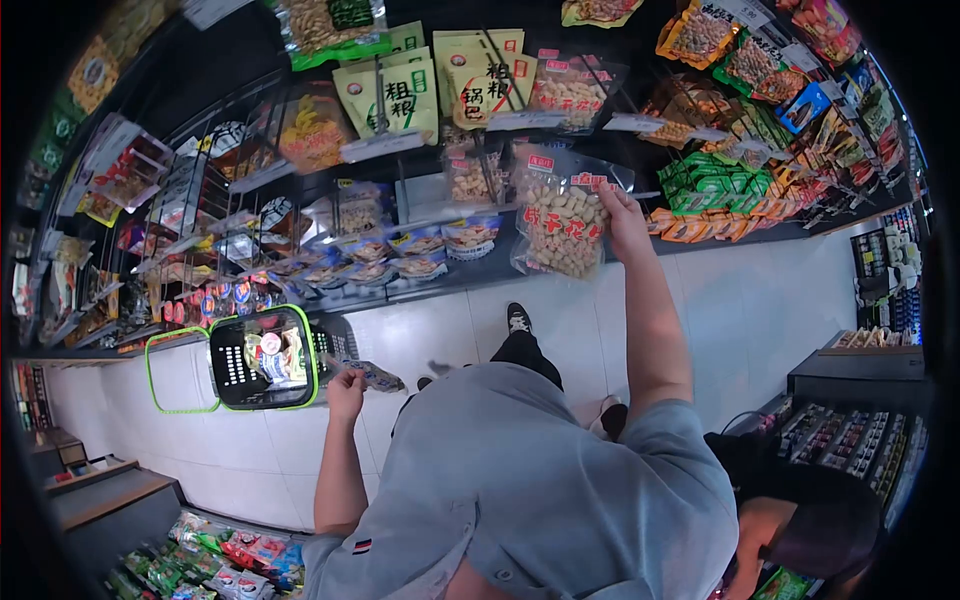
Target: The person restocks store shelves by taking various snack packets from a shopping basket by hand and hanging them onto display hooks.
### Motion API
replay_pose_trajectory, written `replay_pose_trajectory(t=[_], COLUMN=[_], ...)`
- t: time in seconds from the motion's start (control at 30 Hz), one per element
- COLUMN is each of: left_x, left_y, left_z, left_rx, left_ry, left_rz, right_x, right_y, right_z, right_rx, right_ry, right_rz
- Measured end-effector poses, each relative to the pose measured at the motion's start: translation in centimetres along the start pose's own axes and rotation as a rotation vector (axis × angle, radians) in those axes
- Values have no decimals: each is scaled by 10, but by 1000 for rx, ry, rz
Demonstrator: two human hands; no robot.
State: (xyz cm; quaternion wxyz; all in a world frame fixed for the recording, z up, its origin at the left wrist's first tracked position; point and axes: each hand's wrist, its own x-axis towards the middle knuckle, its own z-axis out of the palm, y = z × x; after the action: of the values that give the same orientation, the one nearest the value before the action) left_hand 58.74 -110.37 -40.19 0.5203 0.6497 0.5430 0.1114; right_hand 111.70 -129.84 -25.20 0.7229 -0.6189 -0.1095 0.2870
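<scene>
My right hand (627,228) is closed on the edge of a clear bag of peanuts (562,232) with red lettering, held up in front of the shelf. Lower on the left, my left hand (346,393) pinches the end of a small dark package (380,377) that hangs beside my body; its label is too small to read. Just left of that hand, a black shopping basket (233,368) with a bright green rim and handle stands on the floor. A round-lidded container (271,344) and some packets lie inside it.
A snack shelf (420,200) spans the front, with yellow-green bags (388,100), more peanut bags (570,92) and green packets (710,183) on it. Another person (810,530) bends at the lower right near a second display. Bagged goods (240,555) fill the lower left.
</scene>
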Motion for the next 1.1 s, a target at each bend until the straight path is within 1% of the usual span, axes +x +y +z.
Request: replay_pose_trajectory(t=[0.03,0.17,0.27,0.33,0.37,0.4,0.47,0.5,0.53,0.57,0.6,0.63,0.67,0.7,0.73,0.8,0.87,0.93,0.97,1.03,1.07,1.1], left_x=[3,14,13,11,14,19,28,38,45,50,56,59,62,64,66,67,71,73,75,76,79,81], left_y=[9,53,118,168,183,195,215,212,216,220,228,239,251,262,273,288,293,301,304,305,300,297], left_z=[12,70,109,133,144,156,178,193,208,224,240,254,267,278,287,302,313,317,320,325,328,333], left_rx=[-5,12,102,246,253,248,176,104,104,105,105,98,170,244,242,322,333,304,301,199,198,122], left_ry=[11,62,93,66,50,61,-99,-145,-144,-180,-214,-213,-240,-268,-269,-370,-369,-425,-423,-441,-441,-427], left_rz=[-26,-21,-13,65,109,102,50,52,50,133,219,220,305,390,388,315,336,300,305,222,223,216], right_x=[18,59,87,101,113,120,128,131,133,133,133,133,132,126,123,116,116,119,121,125,128,131], right_y=[0,-13,-25,-35,-31,-35,-39,-39,-39,-38,-37,-35,-35,-43,-48,-53,-55,-59,-61,-62,-61,-59], right_z=[-13,-42,-59,-71,-82,-84,-79,-78,-79,-83,-87,-91,-94,-89,-83,-75,-71,-68,-66,-67,-68,-69], right_rx=[-7,-31,67,117,190,265,236,214,192,190,197,201,205,225,223,345,382,418,363,307,306,304], right_ry=[-16,-81,-156,-194,-316,-439,-435,-462,-485,-486,-551,-616,-682,-675,-674,-545,-533,-528,-521,-515,-527,-540], right_rz=[46,70,46,84,79,74,83,46,8,10,18,27,36,46,48,166,130,92,80,66,65,65])
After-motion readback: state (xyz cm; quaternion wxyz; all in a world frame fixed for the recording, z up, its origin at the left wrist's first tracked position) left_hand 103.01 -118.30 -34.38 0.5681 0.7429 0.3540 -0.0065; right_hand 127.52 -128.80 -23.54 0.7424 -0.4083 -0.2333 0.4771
